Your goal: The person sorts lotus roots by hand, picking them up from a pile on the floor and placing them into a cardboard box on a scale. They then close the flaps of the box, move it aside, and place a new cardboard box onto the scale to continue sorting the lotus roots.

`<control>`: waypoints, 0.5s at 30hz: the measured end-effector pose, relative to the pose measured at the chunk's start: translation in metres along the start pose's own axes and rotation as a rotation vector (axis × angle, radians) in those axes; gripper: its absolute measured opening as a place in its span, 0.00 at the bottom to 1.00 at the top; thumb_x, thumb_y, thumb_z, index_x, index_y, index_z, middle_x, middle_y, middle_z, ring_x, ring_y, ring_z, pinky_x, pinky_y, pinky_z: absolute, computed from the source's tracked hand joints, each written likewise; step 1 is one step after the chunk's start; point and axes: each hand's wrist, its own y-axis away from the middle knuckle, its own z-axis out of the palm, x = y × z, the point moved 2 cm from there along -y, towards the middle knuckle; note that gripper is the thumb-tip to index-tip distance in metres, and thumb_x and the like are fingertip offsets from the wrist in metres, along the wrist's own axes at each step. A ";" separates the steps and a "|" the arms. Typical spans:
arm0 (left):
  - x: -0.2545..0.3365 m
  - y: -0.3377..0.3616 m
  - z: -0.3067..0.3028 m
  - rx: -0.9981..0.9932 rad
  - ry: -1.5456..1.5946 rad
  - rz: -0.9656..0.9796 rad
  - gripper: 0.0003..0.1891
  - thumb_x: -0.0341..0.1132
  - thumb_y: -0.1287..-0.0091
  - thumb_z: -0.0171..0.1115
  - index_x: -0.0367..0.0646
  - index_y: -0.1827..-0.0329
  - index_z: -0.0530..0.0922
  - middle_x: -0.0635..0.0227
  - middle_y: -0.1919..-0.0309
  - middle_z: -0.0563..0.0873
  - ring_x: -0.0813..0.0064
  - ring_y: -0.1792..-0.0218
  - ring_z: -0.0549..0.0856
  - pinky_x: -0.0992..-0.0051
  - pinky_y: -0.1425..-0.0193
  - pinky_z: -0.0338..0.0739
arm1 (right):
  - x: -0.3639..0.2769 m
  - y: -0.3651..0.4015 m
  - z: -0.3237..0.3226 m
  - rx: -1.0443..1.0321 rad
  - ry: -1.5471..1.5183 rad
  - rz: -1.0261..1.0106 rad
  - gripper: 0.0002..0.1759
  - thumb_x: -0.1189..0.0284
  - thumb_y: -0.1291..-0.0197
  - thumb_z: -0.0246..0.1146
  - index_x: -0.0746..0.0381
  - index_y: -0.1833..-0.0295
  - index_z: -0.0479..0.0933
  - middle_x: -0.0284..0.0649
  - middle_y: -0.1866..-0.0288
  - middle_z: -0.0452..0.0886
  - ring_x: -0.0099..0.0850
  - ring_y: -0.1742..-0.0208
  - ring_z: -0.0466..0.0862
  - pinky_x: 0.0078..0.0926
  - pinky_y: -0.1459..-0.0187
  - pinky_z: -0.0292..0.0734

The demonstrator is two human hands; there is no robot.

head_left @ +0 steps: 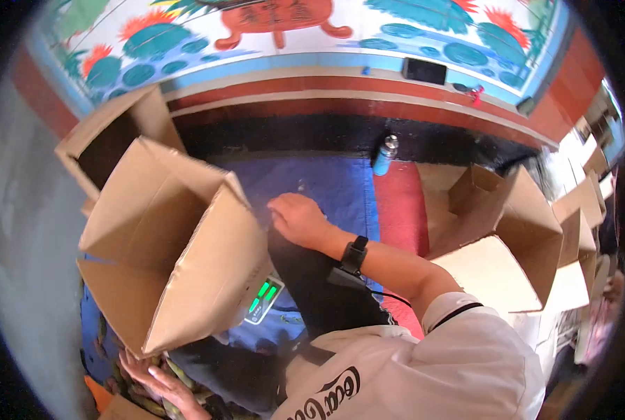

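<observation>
A large cardboard box (214, 280) with its flaps raised fills the left of the view, tilted and opening up towards me. Partly hidden by it is a weighing scale (263, 299) with lit green digits. My left hand (160, 383) reaches in at the bottom left, its fingers stretched out right at the box's lower corner, above a pile of brownish, elongated produce (176, 374). Past the box's right edge, over my dark trouser leg, my right hand (300, 220) hangs with loosely bent fingers and nothing visible in them. A black watch (354, 255) is on that wrist.
Another cardboard box (162, 119) stands behind on the left. A blue mat (326, 175) and a red mat (402, 210) cover the floor, with a blue bottle (386, 155) by the wall. More boxes (526, 217) stand at right. A black device (424, 71) lies on the ledge.
</observation>
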 end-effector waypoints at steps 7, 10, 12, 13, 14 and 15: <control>0.062 -0.023 0.019 -0.098 -0.073 0.159 0.32 0.52 0.31 0.41 0.37 0.33 0.52 0.49 0.38 0.61 0.55 0.40 0.66 0.63 0.45 0.71 | 0.051 0.037 -0.042 0.055 0.081 0.212 0.08 0.76 0.52 0.58 0.63 0.64 0.71 0.45 0.68 0.74 0.45 0.64 0.76 0.39 0.62 0.72; 0.056 -0.028 0.024 -0.114 -0.032 0.139 0.31 0.51 0.31 0.43 0.37 0.33 0.54 0.48 0.37 0.61 0.58 0.44 0.70 0.66 0.52 0.75 | 0.076 0.062 -0.068 0.043 0.195 0.289 0.08 0.75 0.52 0.58 0.63 0.64 0.72 0.45 0.68 0.74 0.44 0.63 0.76 0.40 0.61 0.71; 0.065 -0.034 0.027 -0.086 -0.201 0.269 0.25 0.46 0.29 0.41 0.34 0.39 0.64 0.49 0.37 0.62 0.57 0.44 0.71 0.63 0.48 0.73 | 0.089 0.081 -0.083 -0.147 0.354 0.376 0.08 0.74 0.53 0.57 0.63 0.64 0.73 0.45 0.67 0.75 0.43 0.63 0.76 0.40 0.61 0.71; 0.073 -0.037 0.027 -0.078 -0.270 0.351 0.24 0.45 0.29 0.40 0.34 0.41 0.67 0.48 0.39 0.64 0.55 0.43 0.70 0.60 0.44 0.69 | 0.098 0.094 -0.091 -0.140 0.367 0.388 0.08 0.74 0.53 0.57 0.63 0.64 0.73 0.45 0.67 0.75 0.43 0.63 0.76 0.40 0.61 0.71; 0.078 -0.038 0.028 -0.067 -0.342 0.433 0.23 0.44 0.28 0.40 0.34 0.43 0.69 0.47 0.40 0.66 0.53 0.42 0.69 0.57 0.40 0.65 | 0.110 0.112 -0.098 -0.257 0.458 0.419 0.08 0.73 0.53 0.57 0.63 0.65 0.73 0.44 0.67 0.75 0.42 0.63 0.76 0.40 0.61 0.71; 0.076 -0.038 0.028 -0.040 -0.285 0.389 0.23 0.44 0.28 0.39 0.34 0.45 0.72 0.46 0.42 0.69 0.50 0.41 0.67 0.55 0.35 0.56 | 0.122 0.132 -0.104 -0.376 0.545 0.449 0.08 0.73 0.54 0.57 0.63 0.66 0.74 0.44 0.67 0.76 0.41 0.63 0.77 0.39 0.61 0.71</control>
